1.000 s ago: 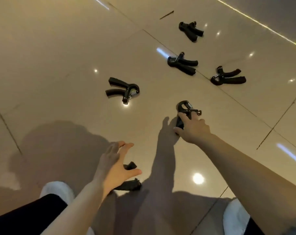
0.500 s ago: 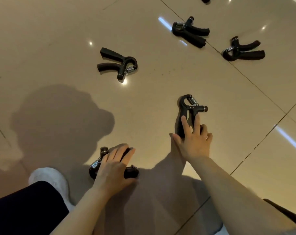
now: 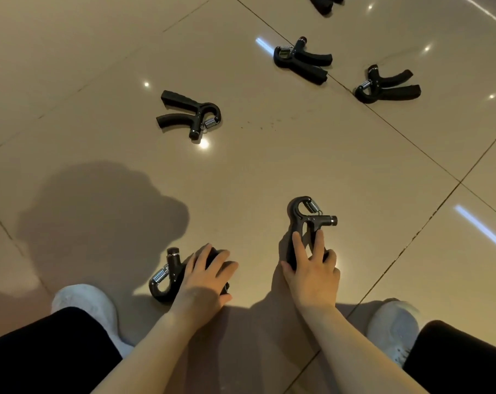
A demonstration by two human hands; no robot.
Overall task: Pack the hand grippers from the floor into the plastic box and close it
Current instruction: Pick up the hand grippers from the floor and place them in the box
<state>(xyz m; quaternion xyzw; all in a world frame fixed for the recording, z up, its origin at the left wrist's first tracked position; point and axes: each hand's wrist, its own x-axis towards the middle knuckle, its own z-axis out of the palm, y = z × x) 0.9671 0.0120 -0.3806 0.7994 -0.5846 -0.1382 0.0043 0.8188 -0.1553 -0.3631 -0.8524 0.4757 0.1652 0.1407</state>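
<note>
Glossy beige floor tiles (image 3: 269,166); perhaps ceiling-light glints (image 3: 204,144)

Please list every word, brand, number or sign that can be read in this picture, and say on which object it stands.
None can be read.
Hand grippers: the one under the left hand, the one under the right hand, and the loose ones such as the gripper near the middle show plain black handles and metal springs only.
One far gripper has a small pale window near its spring; anything in it is too small to read.
Shoes and floor tiles: no marks visible.

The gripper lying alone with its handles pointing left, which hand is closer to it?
Left. The left hand sits below that lone gripper; the right hand is farther right.
</note>
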